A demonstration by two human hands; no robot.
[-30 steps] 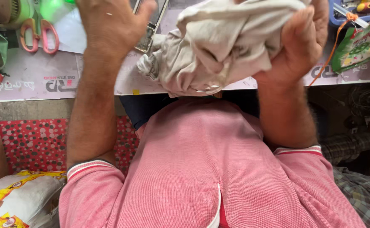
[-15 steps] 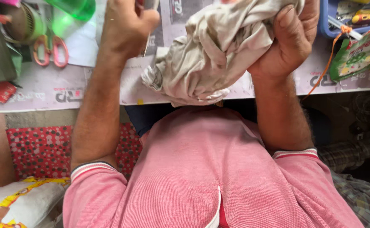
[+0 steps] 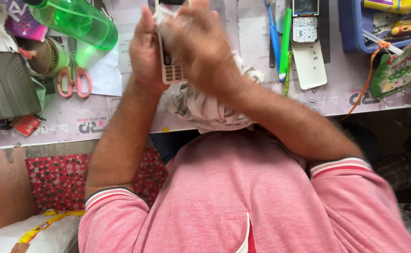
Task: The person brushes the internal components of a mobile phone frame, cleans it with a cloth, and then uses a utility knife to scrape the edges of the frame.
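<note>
Both hands have come together since half a second ago: then they were apart, with the right one bunching the cloth, and now the right hand (image 3: 200,51) lies across the front of the left. From the head camera, the left hand (image 3: 147,51) has its grip closed around a white keypad phone (image 3: 170,65), held upright above the tabletop (image 3: 50,126). The right hand is blurry, so I cannot tell if its grip is wide or closed; it looks pressed on the phone. A crumpled grey cloth (image 3: 205,110) hangs under both hands, near the edge of the tabletop and just above the pink shirt (image 3: 243,197). To the left lie pink-handled scissors (image 3: 74,79) and a green bottle (image 3: 76,18). To the right lies an opened phone (image 3: 305,23) beside a green pen (image 3: 286,37).
</note>
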